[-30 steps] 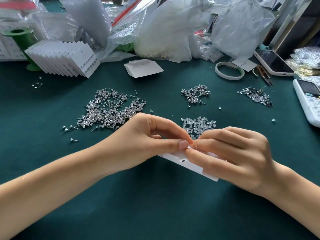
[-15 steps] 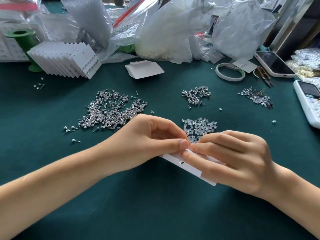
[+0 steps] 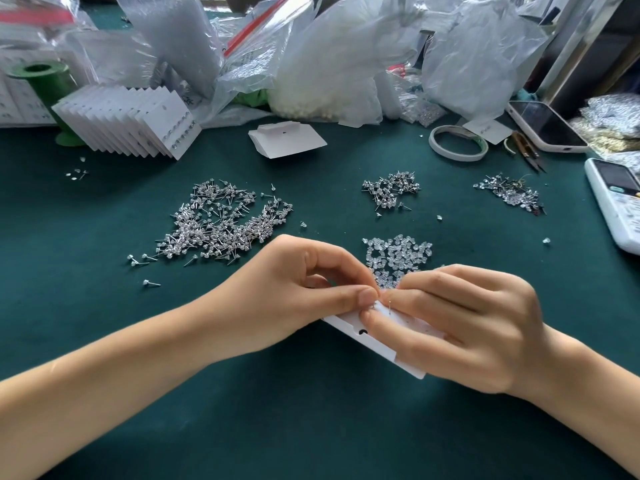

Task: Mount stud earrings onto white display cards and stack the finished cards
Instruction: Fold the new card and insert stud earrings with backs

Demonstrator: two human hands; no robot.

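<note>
The left hand (image 3: 294, 292) curls its fingers, thumb and forefinger pinching the upper edge of a white display card (image 3: 372, 336) held low over the green surface (image 3: 311, 427). The right hand (image 3: 460, 327) meets it fingertip to fingertip, its thumb and fingers pinching the same card from the other side, with a thin metal post of a stud earring (image 3: 390, 308) standing up just between the two thumbs. The card tilts, its near edge lower, and a small dark hole shows near that edge.

Just beyond the right hand's fingers lies a small heap of clear earring backs (image 3: 398, 252). Beyond the left hand spreads the large pile of loose studs (image 3: 221, 223), with a few strays to that hand's left. Farther out, past the backs, sits a smaller cluster of studs (image 3: 389, 188), and another cluster (image 3: 510, 194) lies well off to the right.

Far beyond the left hand, a fanned row of finished cards (image 3: 128, 123) leans against a green spool (image 3: 45, 84). A short stack of blank cards (image 3: 287, 138) lies farther out between the hands. A tape roll (image 3: 457, 142), a phone (image 3: 547, 128) and a remote (image 3: 616, 202) lie off to the right, with plastic bags (image 3: 332, 64) behind.
</note>
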